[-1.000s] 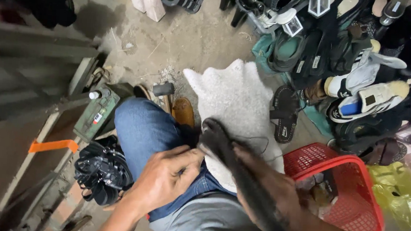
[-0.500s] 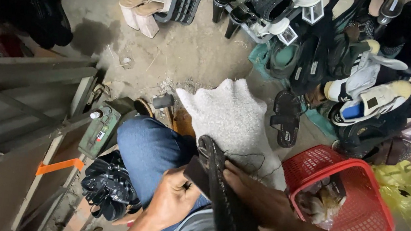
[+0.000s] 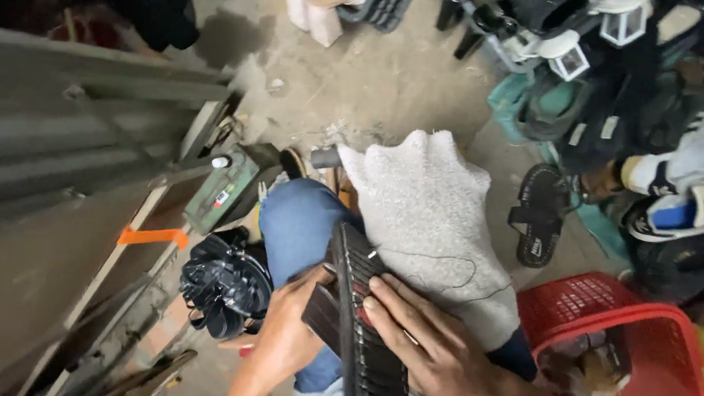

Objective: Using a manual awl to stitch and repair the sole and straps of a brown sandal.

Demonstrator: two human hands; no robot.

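A black shoe sole with a ridged tread lies edge-up across my lap. My right hand presses its fingers on the tread from the right side. My left hand grips the sole's near left side, thumb against it. A thin dark thread loops over the grey-white cloth draped on my right knee. My left knee in blue jeans shows beside the cloth.
A red plastic basket stands at the right. A pile of shoes and sandals fills the upper right, one black sandal lying apart. A crumpled black bag, a green box and grey boards are at the left.
The sole has turned more upright on my lap and my left hand has moved from my thigh to grip it. The view has shifted downward and closer.
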